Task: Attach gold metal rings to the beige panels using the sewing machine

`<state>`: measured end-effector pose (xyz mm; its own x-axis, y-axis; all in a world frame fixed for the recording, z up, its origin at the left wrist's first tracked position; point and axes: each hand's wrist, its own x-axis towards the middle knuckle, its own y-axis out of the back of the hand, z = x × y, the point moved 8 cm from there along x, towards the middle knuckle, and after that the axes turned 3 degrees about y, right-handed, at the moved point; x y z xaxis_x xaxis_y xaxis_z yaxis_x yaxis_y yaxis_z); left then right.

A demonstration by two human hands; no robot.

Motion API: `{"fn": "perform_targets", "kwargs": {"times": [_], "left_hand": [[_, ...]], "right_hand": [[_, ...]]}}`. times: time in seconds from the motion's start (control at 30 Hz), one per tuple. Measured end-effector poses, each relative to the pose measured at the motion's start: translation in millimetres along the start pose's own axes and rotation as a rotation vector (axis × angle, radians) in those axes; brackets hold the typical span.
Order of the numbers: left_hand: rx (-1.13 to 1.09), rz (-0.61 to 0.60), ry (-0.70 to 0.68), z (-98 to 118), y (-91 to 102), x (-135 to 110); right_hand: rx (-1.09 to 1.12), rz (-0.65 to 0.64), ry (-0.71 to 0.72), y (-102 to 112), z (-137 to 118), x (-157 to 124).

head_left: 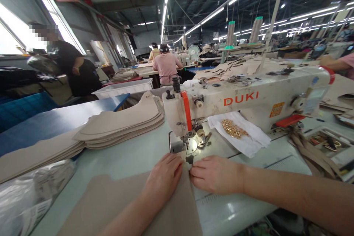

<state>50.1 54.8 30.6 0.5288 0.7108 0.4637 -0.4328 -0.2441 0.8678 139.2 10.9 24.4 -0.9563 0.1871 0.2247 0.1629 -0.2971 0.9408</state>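
A large beige fabric panel (110,199) lies on the pale sewing table, its far tip close in front of the needle of the sewing machine (210,99). My left hand (163,177) rests on the panel, its fingers drawn together and closed on the upper edge. Opposite it, my right hand (218,175) has curled fingers closed at the right edge of the same panel. The two hands' fingertips are a small gap apart, just below the metal needle plate (191,146). My fingers hide part of the fabric edge.
Stacked beige panels (121,125) stand left of the machine, with clear plastic wrap (35,191) nearer. Gold metal pieces (234,129) lie on white cloth (254,147) under the machine arm. A tray of small parts (329,142) sits at right. Other people work beyond.
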Motion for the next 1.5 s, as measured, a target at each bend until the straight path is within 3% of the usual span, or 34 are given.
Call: {"fn": "perform_targets", "kwargs": {"times": [0.17,0.33,0.53,0.9,1.1,1.27,1.4,1.5], "left_hand": [[-0.015,0.016,-0.011,2,2.8,0],[-0.019,0.019,-0.023,2,3.5,0],[-0.055,0.061,-0.029,2,6.1,-1],[-0.100,0.067,-0.019,2,7.7,1],[-0.083,0.035,-0.007,0,5.0,1],[-0.062,0.051,-0.015,1,4.6,0],[-0.063,0.038,-0.001,0,3.0,0],[-0.062,0.031,-0.002,0,2.8,0]], "right_hand": [[0.063,-0.003,-0.074,5,9,-6],[0.113,0.033,-0.179,-6,20,0],[0.159,0.066,-0.192,-15,22,5],[0.171,0.057,-0.184,-14,23,7],[0.177,-0.009,-0.129,-1,21,-1],[0.113,-0.068,-0.076,18,2,-14],[0.095,-0.005,-0.064,15,-8,-5],[0.110,0.110,-0.185,8,1,4]]}}
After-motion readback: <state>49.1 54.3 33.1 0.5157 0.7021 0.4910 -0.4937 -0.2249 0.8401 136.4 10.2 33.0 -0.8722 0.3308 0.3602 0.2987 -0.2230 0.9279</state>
